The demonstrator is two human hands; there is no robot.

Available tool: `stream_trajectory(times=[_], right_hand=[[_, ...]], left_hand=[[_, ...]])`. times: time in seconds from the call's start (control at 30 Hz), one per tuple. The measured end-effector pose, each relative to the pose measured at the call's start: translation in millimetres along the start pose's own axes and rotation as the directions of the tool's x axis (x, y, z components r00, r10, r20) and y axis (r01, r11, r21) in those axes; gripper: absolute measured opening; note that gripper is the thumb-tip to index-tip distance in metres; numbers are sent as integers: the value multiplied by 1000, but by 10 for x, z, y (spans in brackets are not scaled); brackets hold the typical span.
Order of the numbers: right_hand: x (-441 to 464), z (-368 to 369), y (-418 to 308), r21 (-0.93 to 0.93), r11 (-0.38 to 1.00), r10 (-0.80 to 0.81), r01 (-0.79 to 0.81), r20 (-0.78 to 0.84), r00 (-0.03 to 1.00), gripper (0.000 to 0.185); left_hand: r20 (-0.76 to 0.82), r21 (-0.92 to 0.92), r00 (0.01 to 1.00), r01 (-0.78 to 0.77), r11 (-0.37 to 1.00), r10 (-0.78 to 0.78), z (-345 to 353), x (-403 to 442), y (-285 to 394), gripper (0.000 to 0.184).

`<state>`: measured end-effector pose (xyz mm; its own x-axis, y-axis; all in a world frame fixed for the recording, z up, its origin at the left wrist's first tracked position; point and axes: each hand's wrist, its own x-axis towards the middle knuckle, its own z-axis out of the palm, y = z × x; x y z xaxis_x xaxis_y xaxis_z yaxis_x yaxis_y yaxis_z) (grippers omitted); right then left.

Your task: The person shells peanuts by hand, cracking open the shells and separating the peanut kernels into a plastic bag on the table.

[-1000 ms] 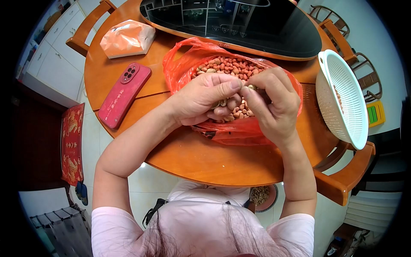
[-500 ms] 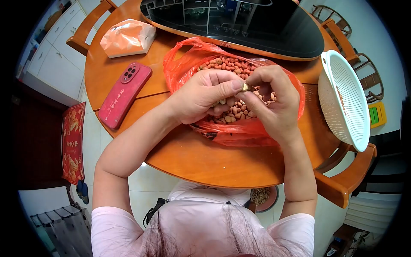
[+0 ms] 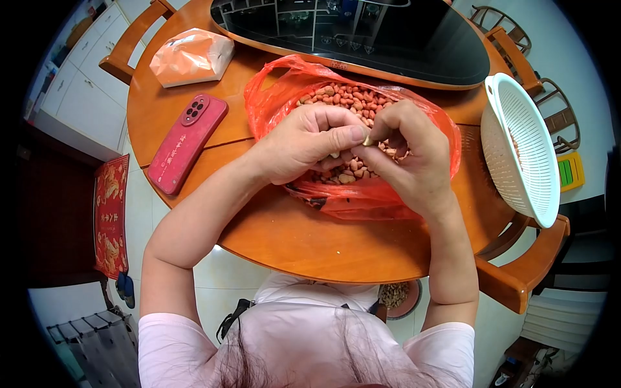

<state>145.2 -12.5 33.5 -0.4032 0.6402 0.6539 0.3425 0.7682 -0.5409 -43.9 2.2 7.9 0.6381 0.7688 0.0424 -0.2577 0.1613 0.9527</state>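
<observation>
Over an open red plastic bag (image 3: 272, 87) of reddish shelled peanuts (image 3: 362, 98), my two hands meet fingertip to fingertip. My left hand (image 3: 314, 141) is closed, its thumb pressed against a small pale unshelled peanut (image 3: 368, 140). Something pale also shows under its curled fingers, too covered to make out fully. My right hand (image 3: 414, 152) pinches the same peanut from the other side with thumb and bent forefinger. Most of that peanut is hidden by the fingertips.
A red phone (image 3: 187, 143) and an orange tissue pack (image 3: 193, 58) lie left on the wooden table (image 3: 310, 249). Behind the bag is a black glass panel (image 3: 362, 42). A white colander (image 3: 521, 152) stands tilted at the right edge. Below, a floor bin (image 3: 396, 296) holds shells.
My fingertips have closed in further around the peanut, so less of it shows and it looks paler. My right hand has shifted slightly left. The bag and other objects stay put.
</observation>
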Motion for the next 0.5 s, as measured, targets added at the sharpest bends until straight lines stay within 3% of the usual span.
stream_trajectory(times=[0.27, 0.37, 0.5], right_hand=[[-6, -14, -13, 43, 998, 48, -49, 7, 999, 24], [-10, -5, -64, 203, 955, 218, -219, 26, 976, 23], [-8, -25, -36, 120, 985, 118, -123, 49, 992, 21]], left_hand=[[-33, -43, 999, 18, 999, -19, 14, -6, 6, 20], [-1, -56, 1000, 13, 998, -13, -16, -8, -4, 20], [-5, -19, 1000, 16, 1000, -17, -7, -14, -1, 20]])
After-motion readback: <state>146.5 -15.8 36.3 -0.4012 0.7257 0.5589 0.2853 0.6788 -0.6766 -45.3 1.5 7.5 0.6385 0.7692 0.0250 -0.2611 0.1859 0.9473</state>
